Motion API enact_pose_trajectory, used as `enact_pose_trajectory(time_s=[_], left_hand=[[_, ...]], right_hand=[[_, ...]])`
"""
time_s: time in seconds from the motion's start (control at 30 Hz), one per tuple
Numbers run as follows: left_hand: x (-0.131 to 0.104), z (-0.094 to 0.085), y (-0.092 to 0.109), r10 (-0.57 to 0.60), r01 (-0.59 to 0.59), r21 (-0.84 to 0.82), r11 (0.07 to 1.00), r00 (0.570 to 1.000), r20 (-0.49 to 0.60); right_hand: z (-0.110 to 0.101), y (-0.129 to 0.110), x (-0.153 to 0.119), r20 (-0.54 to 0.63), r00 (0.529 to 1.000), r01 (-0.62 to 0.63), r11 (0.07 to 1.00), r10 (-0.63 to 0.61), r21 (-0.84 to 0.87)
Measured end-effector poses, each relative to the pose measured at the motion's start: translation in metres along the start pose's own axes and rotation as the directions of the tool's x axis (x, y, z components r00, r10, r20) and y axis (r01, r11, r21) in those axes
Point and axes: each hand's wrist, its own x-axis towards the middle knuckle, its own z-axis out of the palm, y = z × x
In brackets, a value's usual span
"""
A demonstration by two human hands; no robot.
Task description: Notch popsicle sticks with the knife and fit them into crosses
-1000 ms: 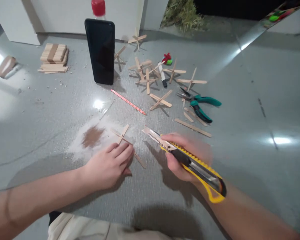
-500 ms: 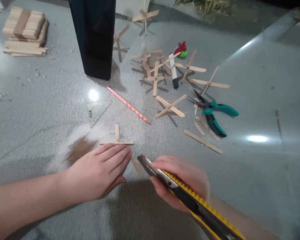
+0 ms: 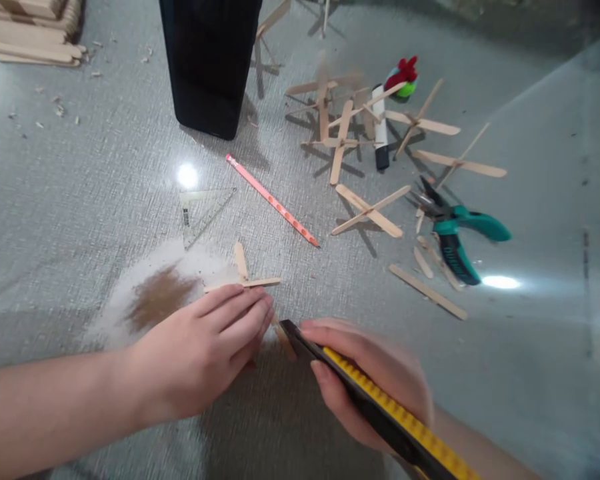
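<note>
floor (image 3: 530, 373) is gray and rough, with shiny light spots (image 3: 501, 282). left grip (image 3: 203, 340) holds crossed sticks (image 3: 241, 262), which poke out past it. right grip (image 3: 380, 360) squeezes a yellow cutter (image 3: 380, 393), blade tip right by one stick.

No word can be read with certainty. Teal lettering runs along the dark lower handle (image 3: 457, 257) of the needle-nose pliers (image 3: 449, 227), too blurred to spell out. The clear triangular set square (image 3: 195, 197) carries a small block of dark print (image 3: 185, 217) at its left edge, too tiny to decipher, and faint scale marks (image 3: 211, 218) along its slanted side, any figures there illegible.
</note>
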Motion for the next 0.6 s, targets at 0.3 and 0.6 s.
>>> enact_pose_trajectory(time_s=[0.3, 0.6], left_hand=[[0.0008, 0.0012, 0.0015, 0.04, -0.041, 0.076, 0.996, 0.999, 0.007], [-0.0002, 0.0019, 0.0022, 0.073, -0.076, 0.114, 0.991, 0.997, 0.026]], right_hand=[[0.0049, 0.0013, -0.0024, -0.016, 0.996, 0.082, 0.995, -0.083, -0.056], [0.0056, -0.0011, 0.0001, 0.024, 0.994, 0.108, 0.992, -0.107, -0.062]])
